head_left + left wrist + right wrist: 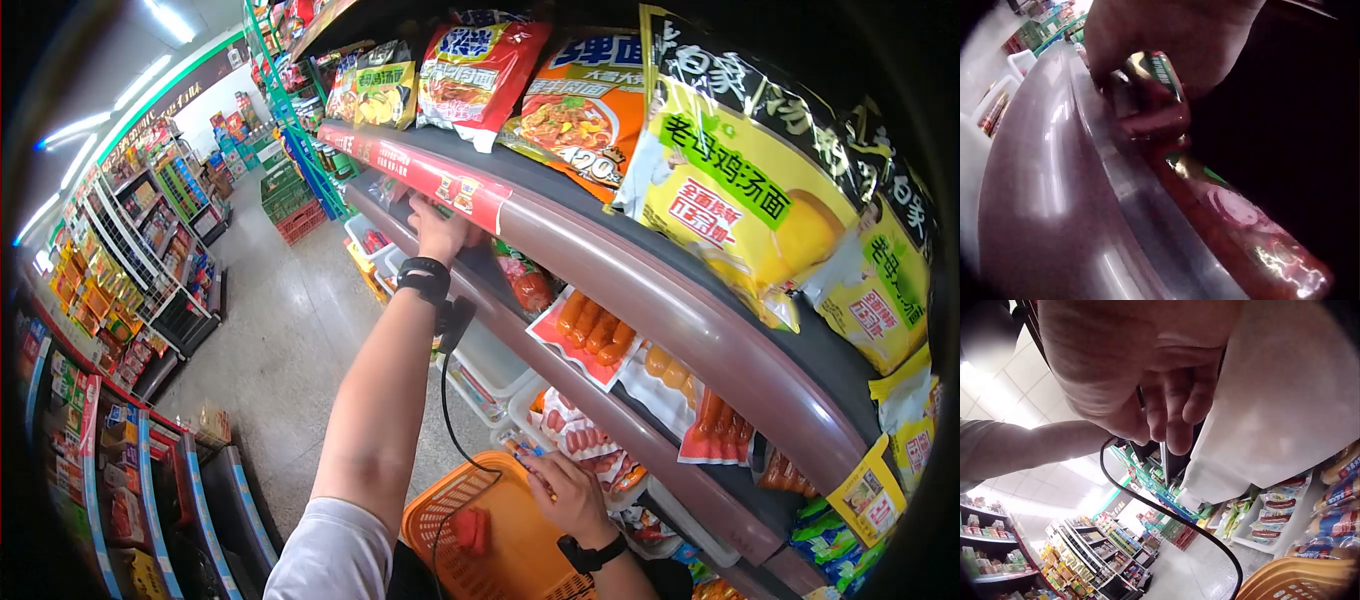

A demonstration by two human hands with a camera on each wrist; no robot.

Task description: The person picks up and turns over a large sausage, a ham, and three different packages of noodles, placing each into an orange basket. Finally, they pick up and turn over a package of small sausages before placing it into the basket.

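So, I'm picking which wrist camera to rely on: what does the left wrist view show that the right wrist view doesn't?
Left wrist only: the left hand on a green-labelled packet, with a long red packet nearby.

Right wrist only: the right hand, a black cable and the orange basket.

Both: grey floor and white trays of packets.

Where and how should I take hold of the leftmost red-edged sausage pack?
I'd pinch the front edge of the sausage pack from the aisle side: it lies flat with that edge at the lower rail, while the upper rail overhangs behind, probably hampering a reach from above.
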